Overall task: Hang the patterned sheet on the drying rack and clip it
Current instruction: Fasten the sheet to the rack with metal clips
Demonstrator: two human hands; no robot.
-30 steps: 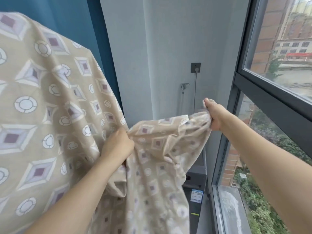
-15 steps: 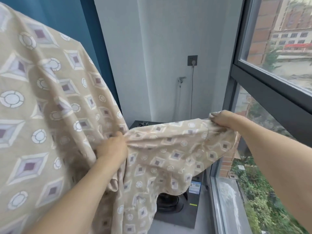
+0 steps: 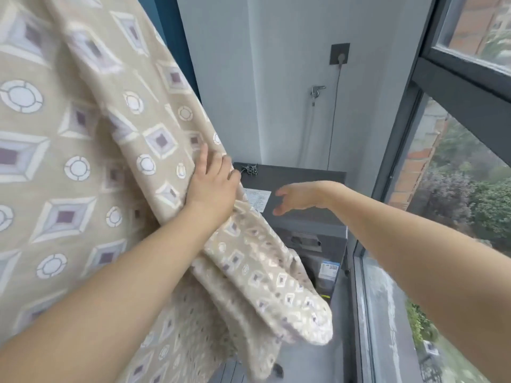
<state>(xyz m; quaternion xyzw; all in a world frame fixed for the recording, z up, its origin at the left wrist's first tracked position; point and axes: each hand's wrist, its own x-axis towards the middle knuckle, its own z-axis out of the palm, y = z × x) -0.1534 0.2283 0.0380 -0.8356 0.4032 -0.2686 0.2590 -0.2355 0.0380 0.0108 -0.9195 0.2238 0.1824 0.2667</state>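
A: Where do we have the sheet [image 3: 83,139] now?

B: It fills the view from nine o'clock round to six, draped from somewhere above the top edge. We cannot see the rack itself, so we only judge that the cloth hangs over it. A loose fold trails down toward five o'clock, blurred.

A: And our hands?

B: Our left hand [image 3: 213,183] lies against the sheet's edge near the centre, fingers [image 3: 206,158] mostly straight and flat on the cloth. We read that as steadying or smoothing the edge so it hangs straight, though whether the thumb side has hold of the hem we cannot tell.

A: The right?

B: Our right hand [image 3: 298,197] hovers at about three o'clock of the left, apart from the sheet, fingers spread loosely and holding nothing. It sits above the dark machine [image 3: 304,178]. Small dark clips [image 3: 250,169] lie on the machine's top, just beside our left fingertips at one o'clock of them, so the free hand is probably placed for fetching one.

A: Any writing?

B: A white label [image 3: 258,199] on the machine's top and a blue-and-white sticker [image 3: 329,269] on its front, both too small to read. No brand is legible. A socket [image 3: 340,53] and tap [image 3: 316,91] sit on the wall at twelve o'clock.
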